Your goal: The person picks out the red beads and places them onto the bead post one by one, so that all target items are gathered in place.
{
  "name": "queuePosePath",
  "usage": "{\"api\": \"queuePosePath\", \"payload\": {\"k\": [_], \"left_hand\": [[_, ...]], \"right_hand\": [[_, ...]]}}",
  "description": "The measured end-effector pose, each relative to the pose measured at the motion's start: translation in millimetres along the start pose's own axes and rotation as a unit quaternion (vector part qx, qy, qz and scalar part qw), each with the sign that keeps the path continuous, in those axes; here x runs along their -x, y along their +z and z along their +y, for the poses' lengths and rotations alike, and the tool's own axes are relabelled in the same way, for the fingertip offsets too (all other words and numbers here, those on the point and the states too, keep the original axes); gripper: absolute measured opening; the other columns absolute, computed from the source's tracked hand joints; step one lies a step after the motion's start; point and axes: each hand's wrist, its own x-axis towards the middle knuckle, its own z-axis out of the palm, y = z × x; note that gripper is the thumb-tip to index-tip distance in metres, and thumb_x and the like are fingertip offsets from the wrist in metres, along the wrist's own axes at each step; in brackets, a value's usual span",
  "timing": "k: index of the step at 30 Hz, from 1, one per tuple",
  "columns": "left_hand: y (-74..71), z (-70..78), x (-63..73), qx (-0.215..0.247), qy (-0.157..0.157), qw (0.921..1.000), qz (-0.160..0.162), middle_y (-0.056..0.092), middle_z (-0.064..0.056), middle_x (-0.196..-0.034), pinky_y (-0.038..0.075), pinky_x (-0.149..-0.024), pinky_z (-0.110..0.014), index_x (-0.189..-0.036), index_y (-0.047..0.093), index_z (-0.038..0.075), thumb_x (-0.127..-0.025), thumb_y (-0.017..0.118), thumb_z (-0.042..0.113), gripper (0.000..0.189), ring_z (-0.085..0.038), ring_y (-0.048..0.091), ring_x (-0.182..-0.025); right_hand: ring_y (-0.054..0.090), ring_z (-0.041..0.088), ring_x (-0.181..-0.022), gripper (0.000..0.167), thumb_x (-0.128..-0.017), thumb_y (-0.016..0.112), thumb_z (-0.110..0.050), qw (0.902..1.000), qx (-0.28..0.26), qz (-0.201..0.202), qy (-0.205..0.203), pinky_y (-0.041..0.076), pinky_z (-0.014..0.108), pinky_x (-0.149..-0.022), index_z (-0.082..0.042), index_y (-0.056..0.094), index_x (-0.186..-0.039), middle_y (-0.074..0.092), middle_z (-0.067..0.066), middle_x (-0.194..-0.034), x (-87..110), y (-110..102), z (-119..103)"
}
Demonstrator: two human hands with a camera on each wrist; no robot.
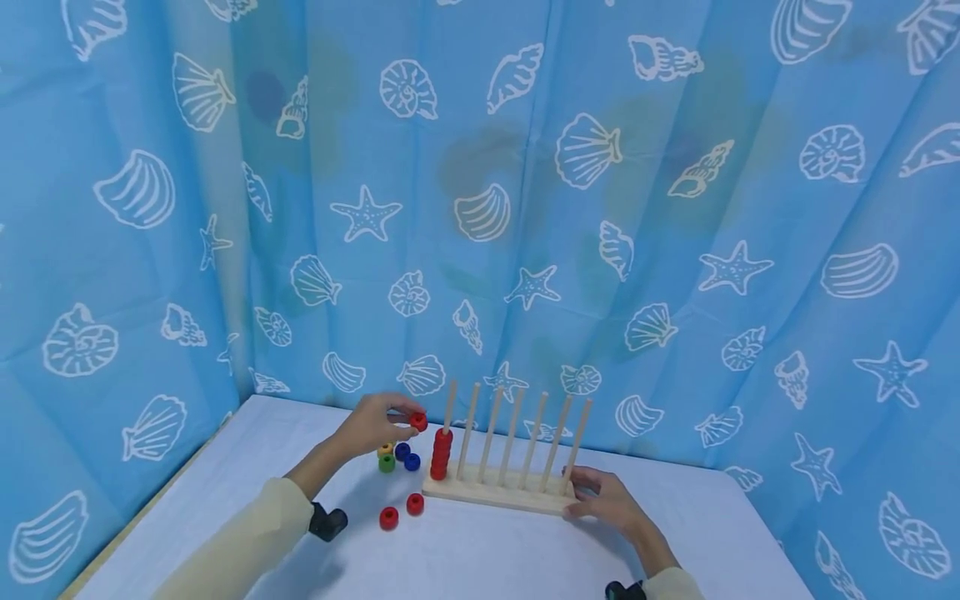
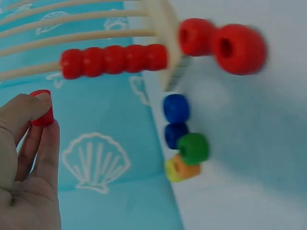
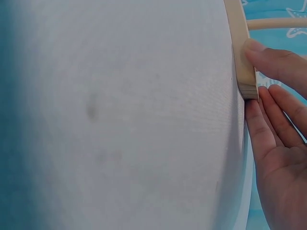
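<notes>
My left hand (image 1: 378,422) pinches a red bead (image 1: 417,422) between thumb and fingertips, in the air left of the leftmost peg's top. The wooden peg rack (image 1: 495,496) has several upright pegs in a row. Several red beads (image 1: 441,455) are stacked on the leftmost peg; the other pegs are bare. My right hand (image 1: 606,502) holds the right end of the rack's base. In the right wrist view, the thumb (image 3: 273,60) lies on the base's front face, with fingers around its end.
Two loose red beads (image 1: 388,518) lie in front of the rack's left end. Left of the rack are two blue beads (image 1: 412,462), a green bead (image 1: 386,463), and orange and yellow beads (image 2: 186,168). A shell-patterned blue curtain (image 1: 480,217) hangs behind the white table (image 1: 510,558).
</notes>
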Motion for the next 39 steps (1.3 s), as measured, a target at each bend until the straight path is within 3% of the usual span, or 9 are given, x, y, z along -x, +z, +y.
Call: {"api": "queuePosePath", "payload": {"k": [17, 24, 39], "left_hand": [[-23.1, 55.1, -20.2, 0.036, 0.088, 0.9951, 0.027, 0.064, -0.007, -0.118, 0.055, -0.087, -0.037, -0.119, 0.067, 0.006, -0.082, 0.076, 0.004, 0.037, -0.027, 0.063, -0.108], [-21.4, 61.3, -22.6, 0.036, 0.092, 0.9940, 0.048, 0.062, -0.006, -0.117, 0.053, -0.090, -0.041, -0.116, 0.068, 0.008, -0.079, 0.078, 0.004, 0.038, -0.024, 0.062, -0.109], [-13.1, 70.6, -29.6, 0.081, 0.114, 0.9891, 0.045, 0.065, -0.008, -0.116, 0.051, -0.091, -0.050, -0.119, 0.063, 0.004, -0.082, 0.075, 0.000, 0.039, -0.026, 0.064, -0.104]], "right_hand": [[0.050, 0.039, -0.126, 0.073, -0.063, 0.086, -0.002, 0.9998, -0.014, -0.011, -0.007, 0.047, 0.045, -0.099, -0.003, 0.059, -0.131, 0.059, 0.018, -0.131, 3.8, -3, -3], [0.051, 0.039, -0.125, 0.073, -0.064, 0.085, -0.001, 0.9993, -0.023, -0.022, -0.017, 0.046, 0.046, -0.099, -0.002, 0.058, -0.132, 0.058, 0.018, -0.132, 1.9, -3, 0], [0.051, 0.039, -0.125, 0.072, -0.065, 0.084, -0.001, 0.9992, -0.030, -0.017, -0.020, 0.046, 0.044, -0.099, -0.001, 0.058, -0.131, 0.058, 0.019, -0.132, 2.9, -2, 2]]}}
